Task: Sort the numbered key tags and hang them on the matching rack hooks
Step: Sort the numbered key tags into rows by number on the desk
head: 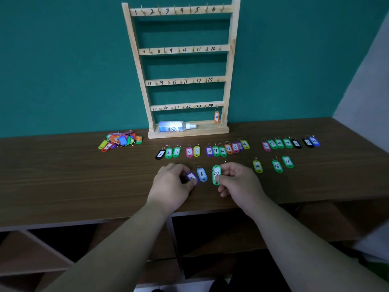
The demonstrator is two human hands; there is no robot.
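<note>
Here, over the brown table (pixel 63 178), teal wall (pixel 63 70) behind, left hand (pixel 170 183) pinches a purple tag (pixel 192 177), right hand (pixel 239 182) a green tag (pixel 216 173).

Only two hands and two forearms of the person show. The left hand (pixel 171 182) and left forearm (pixel 126 239) lie toward 7 o'clock in the view. The right hand (pixel 237 182) and right forearm (pixel 294 239) lie toward 5 o'clock. Both forearms are bare right to the frame edge, smooth and broad, looking wider toward the bottom. The hands are bare as well. The nails that show at the right fingertips (pixel 220 179) are short and plain.
</note>
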